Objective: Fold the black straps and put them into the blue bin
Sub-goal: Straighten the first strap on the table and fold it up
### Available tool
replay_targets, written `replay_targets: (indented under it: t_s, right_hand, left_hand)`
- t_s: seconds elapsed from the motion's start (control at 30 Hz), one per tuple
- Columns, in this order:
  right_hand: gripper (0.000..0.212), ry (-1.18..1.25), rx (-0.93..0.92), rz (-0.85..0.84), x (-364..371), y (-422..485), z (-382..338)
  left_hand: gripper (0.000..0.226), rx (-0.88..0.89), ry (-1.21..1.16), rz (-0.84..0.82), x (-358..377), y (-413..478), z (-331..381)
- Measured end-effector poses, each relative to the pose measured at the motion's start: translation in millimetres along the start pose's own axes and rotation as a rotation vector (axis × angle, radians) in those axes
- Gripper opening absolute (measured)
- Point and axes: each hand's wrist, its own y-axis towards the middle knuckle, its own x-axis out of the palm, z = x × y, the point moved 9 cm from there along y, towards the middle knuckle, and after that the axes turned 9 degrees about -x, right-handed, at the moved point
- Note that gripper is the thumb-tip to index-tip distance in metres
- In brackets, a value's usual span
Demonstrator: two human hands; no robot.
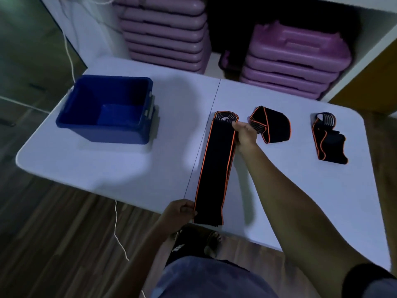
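White tabletop (129, 164) carries the whole job, and the job has only just begun. The blue bin (107, 134) sits well away to the left of your right grip (245, 132). As far as you can see into it, it holds nothing, so no strap is put away yet.

The long strap (214, 168) lies flat, stretched out between your two grips. Your right grip pinches its far end, where the strap curls into a bunch of loops. Your left grip (180, 211) pinches the near end, right at the tabletop's edge. I think you are on the first fold of this one, and it needs more folds before it will fit in the bin.

Two more straps wait. The loose strap (272, 127) lies just to the right of your right grip, so close that I can't tell if it touches your fingers. The crumpled strap (328, 143) lies well off to the right of that grip. Both look like they need a neat fold. So all three straps are left to do.

Purple cases (163, 35) stand in stacks far beyond your right grip, well apart from the work. A thin white cord (116, 229) hangs down left of your left grip.

In your way is the bin's wall, which the strap must go up and over. The loose strap is close enough to get dragged along by your right grip.
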Motion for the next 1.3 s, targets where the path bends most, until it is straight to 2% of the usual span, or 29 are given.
replay_targets:
  t_s: [0.07,0.1,0.17,0.23,0.33,0.47,0.6,0.67,0.87,0.93,1.03,1.1,1.3]
  right_hand:
    - [0.014,-0.013,0.027,0.038,-6.1,0.4,14.3]
    - [0.006,-0.030,0.042,0.051,-9.8,0.6,21.9]
    - [0.010,-0.109,0.048,0.082,-17.1,3.5,32.7]
    - [0.003,-0.223,0.040,0.133,-24.7,3.8,33.8]
    - [0.009,-0.378,0.028,0.135,-25.5,-2.4,20.8]
    - [0.023,-0.280,0.040,0.090,-25.3,-10.0,20.9]
    - [0.010,-0.127,0.107,0.054,-35.1,-25.3,31.2]
    - [0.012,-0.089,0.120,0.033,-38.2,-31.8,34.7]
    - [0.008,-0.078,0.100,-0.015,-37.9,-36.7,43.5]
    - [0.003,-0.077,0.081,0.002,-35.9,-32.4,39.0]
    - [0.015,-0.122,0.022,0.037,-33.6,-20.8,26.0]
    - [0.012,-0.170,-0.033,0.053,-33.3,-13.4,15.8]
    - [0.010,-0.154,-0.144,-0.011,-26.8,-10.6,-0.4]
  left_hand:
    - [0.002,-0.017,0.032,-0.015,3.3,4.9,-6.4]
    - [0.008,-0.020,0.054,-0.014,4.1,6.3,-7.6]
    - [0.015,-0.038,0.067,-0.016,5.3,8.2,-7.6]
    - [0.017,-0.047,0.083,-0.041,7.4,8.9,-5.0]
    - [0.033,-0.052,0.104,-0.072,8.8,12.2,-5.6]
    - [0.035,-0.068,0.105,-0.071,7.7,15.7,-8.3]
    - [0.031,-0.061,0.071,-0.073,6.2,16.2,-6.0]
    - [0.028,-0.054,0.046,-0.078,4.9,16.1,-5.4]
    - [0.028,-0.053,0.052,-0.093,4.5,20.7,-5.1]
    - [0.028,-0.064,0.063,-0.092,5.1,20.3,-4.1]
    - [0.028,-0.080,0.097,-0.103,3.7,20.7,-6.3]
    - [0.027,-0.076,0.132,-0.120,1.9,21.2,-7.5]
    - [0.030,-0.087,0.167,-0.123,-4.8,24.4,-9.5]
